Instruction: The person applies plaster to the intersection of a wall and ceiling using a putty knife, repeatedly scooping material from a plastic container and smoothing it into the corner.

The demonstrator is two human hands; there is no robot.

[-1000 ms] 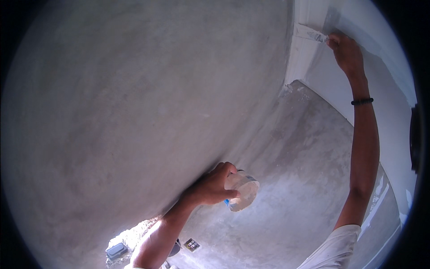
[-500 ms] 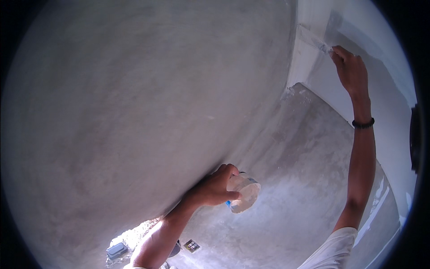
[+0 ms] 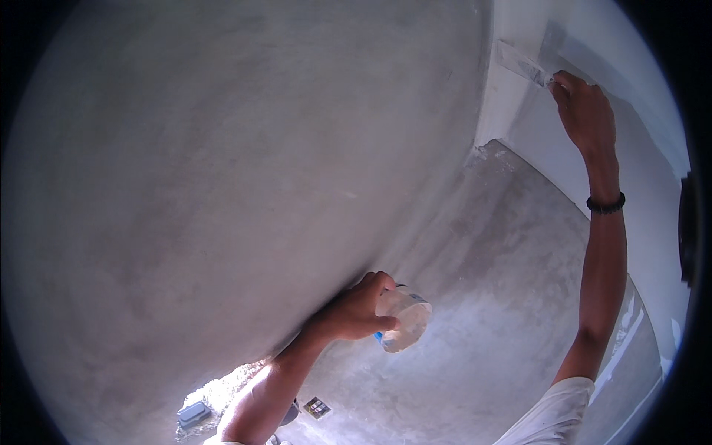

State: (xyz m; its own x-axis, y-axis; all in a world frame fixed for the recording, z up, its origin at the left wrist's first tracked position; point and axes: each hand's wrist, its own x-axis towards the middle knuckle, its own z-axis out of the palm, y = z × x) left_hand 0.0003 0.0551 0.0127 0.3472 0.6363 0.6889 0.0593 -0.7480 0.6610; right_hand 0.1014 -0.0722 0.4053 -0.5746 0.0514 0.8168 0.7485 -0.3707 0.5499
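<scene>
My left hand [image 3: 348, 308] grips a translucent plastic tub [image 3: 408, 315] with pale material inside, close against the grey plastered wall [image 3: 222, 163]. Up at the top right, my right hand [image 3: 582, 115], a dark beaded band on its wrist, is closed on the end of a scraper [image 3: 523, 65]. The scraper's wide blade lies across a white band [image 3: 489, 111] along the corner where the plaster meets a smooth white surface [image 3: 549, 170], apparently touching it; a darker smeared strip runs beside it.
At the lower left, a small grey box [image 3: 193, 415] sits in a rough, bright broken patch [image 3: 222, 386]. An open electrical fitting [image 3: 317, 407] is set in grey plaster nearby, with a partly hidden dark object [image 3: 289, 415] beside my left forearm. A dark object [image 3: 688, 226] shows at the far right rim.
My right hand and the scraper have moved down and slightly right since a second ago, with a slight lift in the last half second. My left hand with the tub has barely moved.
</scene>
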